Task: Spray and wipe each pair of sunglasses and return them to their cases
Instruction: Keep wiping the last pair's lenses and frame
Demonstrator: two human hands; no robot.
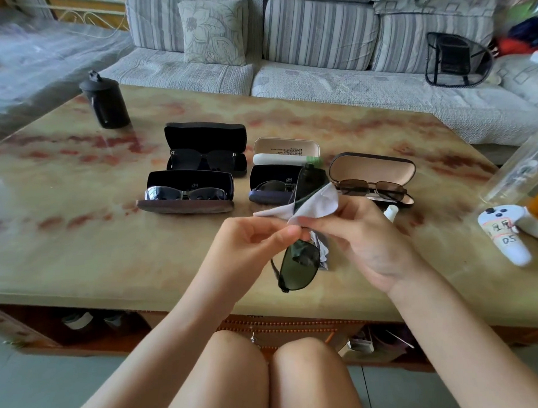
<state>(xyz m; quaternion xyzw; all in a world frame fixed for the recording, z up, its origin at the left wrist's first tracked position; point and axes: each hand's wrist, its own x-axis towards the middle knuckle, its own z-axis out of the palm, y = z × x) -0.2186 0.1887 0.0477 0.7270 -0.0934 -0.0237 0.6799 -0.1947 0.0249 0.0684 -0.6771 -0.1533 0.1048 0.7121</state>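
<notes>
Grey cloth [316, 202] drapes sunglasses [298, 263], upper lens partly hidden | left hand [253, 238] pinches frame, contact obscured | right hand [363, 231] pinches cloth | bottle [390, 213] mostly hidden behind it

Head camera, looking forward-down over table [81, 265], close to hands.

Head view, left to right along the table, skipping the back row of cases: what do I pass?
Black tumbler → brown-based case → blue-based case → tan-lined case → white controller. The held sunglasses and cloth overlap the blue-based case, so I leave them out.
</notes>
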